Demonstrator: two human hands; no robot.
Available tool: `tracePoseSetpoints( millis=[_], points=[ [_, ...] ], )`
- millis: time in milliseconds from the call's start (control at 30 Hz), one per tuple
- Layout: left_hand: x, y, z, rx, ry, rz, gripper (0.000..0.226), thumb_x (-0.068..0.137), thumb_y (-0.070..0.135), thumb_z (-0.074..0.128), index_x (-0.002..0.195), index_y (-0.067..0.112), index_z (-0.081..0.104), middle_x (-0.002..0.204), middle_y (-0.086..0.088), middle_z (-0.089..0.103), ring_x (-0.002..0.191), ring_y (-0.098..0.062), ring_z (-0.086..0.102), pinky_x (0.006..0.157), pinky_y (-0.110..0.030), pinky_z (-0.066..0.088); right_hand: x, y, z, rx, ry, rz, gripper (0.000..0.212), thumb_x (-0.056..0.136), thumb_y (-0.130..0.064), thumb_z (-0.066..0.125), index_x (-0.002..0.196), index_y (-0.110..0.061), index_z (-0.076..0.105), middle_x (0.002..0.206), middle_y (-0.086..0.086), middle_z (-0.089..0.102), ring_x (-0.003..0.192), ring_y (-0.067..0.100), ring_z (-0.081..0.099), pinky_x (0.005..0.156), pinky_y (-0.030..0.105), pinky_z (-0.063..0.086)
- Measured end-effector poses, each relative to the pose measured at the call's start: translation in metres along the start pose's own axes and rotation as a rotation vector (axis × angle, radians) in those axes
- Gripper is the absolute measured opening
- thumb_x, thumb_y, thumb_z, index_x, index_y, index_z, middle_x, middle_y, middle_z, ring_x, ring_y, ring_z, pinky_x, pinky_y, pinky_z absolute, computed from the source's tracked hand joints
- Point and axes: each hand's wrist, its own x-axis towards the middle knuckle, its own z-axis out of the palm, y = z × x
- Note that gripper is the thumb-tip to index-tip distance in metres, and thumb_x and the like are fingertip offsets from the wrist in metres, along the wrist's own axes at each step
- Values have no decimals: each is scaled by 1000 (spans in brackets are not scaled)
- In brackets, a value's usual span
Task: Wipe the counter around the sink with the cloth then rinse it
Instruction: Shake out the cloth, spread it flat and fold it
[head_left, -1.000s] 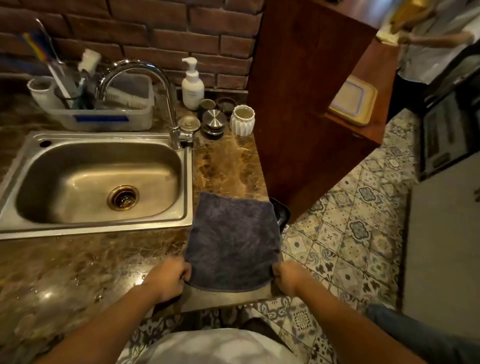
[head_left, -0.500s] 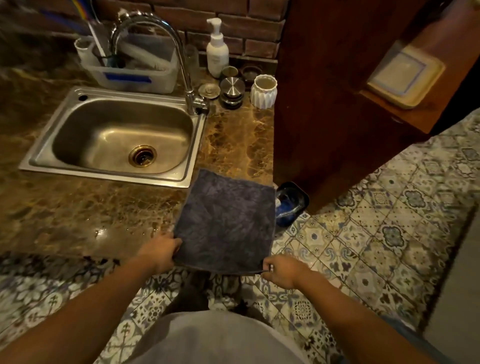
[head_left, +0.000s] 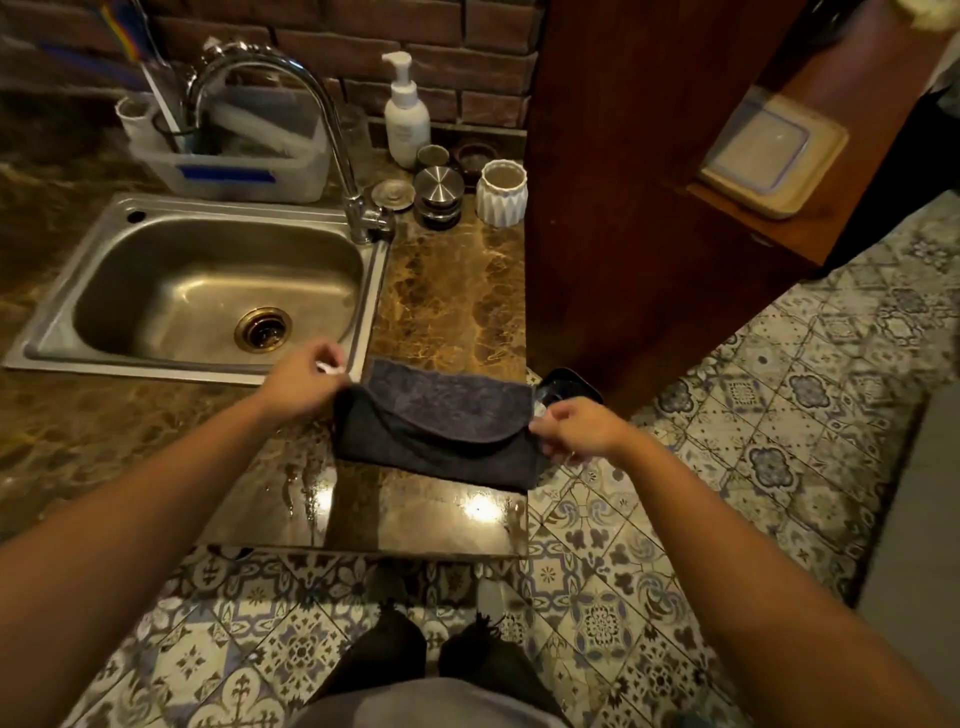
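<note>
- Pinching the dark grey cloth (head_left: 431, 415) at its two upper corners: left hand (head_left: 304, 387) gripping the left corner between thumb and fingertips, right hand (head_left: 576, 428) nipping the right corner the same way
- Lying doubled over on the counter (head_left: 452, 301) at its right edge, just beside the front right corner of the sink (head_left: 375, 306), and sagging in a shallow curve along the top fold between the two grips
- Reaching the counter's right edge at the right-hand end, possibly hanging a little past it; hard to tell
- Judging it soft, light and limp, drooping wherever unsupported, with nothing fragile about it
- Expecting the plush pile to drag a little on the stone, and to be getting heavier and floppier once soaked
- Noting wet glints on the counter toward its front edge, so likely picking up water quickly
- Favouring corner pinches for folding, then a flat palm over the folded pad for wiping
- Judging the wiping not yet begun, with rinsing waiting at the tap (head_left: 332, 130) by the sink's back right corner
</note>
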Motion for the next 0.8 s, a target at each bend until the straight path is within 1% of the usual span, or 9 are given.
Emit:
tracePoseSetpoints(
  millis=[67, 100, 167, 233, 333, 500, 667, 733, 800],
  points=[
    [19, 7, 7, -198, 310, -132, 25, 83, 11, 73, 97, 18, 54, 97, -7, 60, 92, -29, 60, 88, -39, 48, 18, 2, 1, 239, 215, 93, 16, 100, -33, 57, 104, -18, 53, 91, 13, 59, 65, 21, 55, 53, 29, 40],
    [22, 5, 15, -210, 344, -221, 22, 85, 15, 73, 95, 16, 53, 99, -9, 59, 97, -30, 60, 90, -38, 46, 24, 6, 8, 274, 312, 150, 23, 98, -35, 59, 112, -19, 50, 99, 14, 58, 73, 25, 58, 58, 33, 44],
    [17, -11, 40, -145, 234, -375, 21, 88, 25, 72, 81, 12, 57, 96, -16, 64, 97, -31, 63, 87, -37, 48, 28, 21, 30, 310, 355, 269, 30, 94, -36, 63, 106, -11, 53, 106, 16, 60, 90, 31, 59, 73, 42, 51],
    [3, -26, 61, -92, 113, -443, 33, 89, 34, 72, 69, 12, 57, 89, -21, 67, 85, -31, 63, 85, -43, 54, 26, 32, 58, 493, 266, 347, 26, 94, -32, 66, 90, -9, 55, 97, 13, 62, 94, 33, 62, 78, 44, 53],
    [-6, -43, 76, -48, 92, -425, 31, 87, 37, 75, 75, 16, 55, 95, -15, 68, 97, -34, 64, 91, -43, 54, 32, 44, 84, 557, 303, 325, 15, 92, -25, 70, 91, -17, 57, 100, 13, 69, 99, 34, 68, 88, 51, 57],
    [-8, -53, 79, -58, 84, -490, 28, 86, 23, 78, 75, 14, 54, 98, -14, 65, 102, -35, 64, 93, -45, 55, 36, 52, 90, 482, 523, 383, 20, 88, -15, 74, 81, -19, 56, 97, 16, 72, 91, 35, 71, 79, 50, 61],
    [-1, -74, 72, -176, 21, -560, 21, 85, 14, 78, 74, 9, 61, 87, -12, 66, 98, -32, 64, 91, -50, 58, 30, 49, 94, 525, 578, 383, 18, 87, -7, 74, 92, -20, 62, 96, 17, 73, 81, 32, 70, 61, 37, 57],
    [-4, -74, 69, -249, 21, -547, 20, 88, 12, 75, 73, 9, 60, 82, -13, 65, 89, -30, 64, 83, -48, 60, 26, 48, 92, 520, 587, 391, 10, 87, -6, 73, 90, -14, 68, 93, 17, 74, 74, 27, 68, 58, 34, 55],
    [-8, -66, 64, -357, 60, -512, 22, 91, 7, 70, 73, 10, 58, 80, -15, 63, 79, -29, 62, 61, -37, 60, 25, 47, 88, 532, 602, 389, 11, 87, -5, 73, 81, -13, 68, 87, 17, 74, 69, 26, 67, 60, 35, 58]
  ],
)
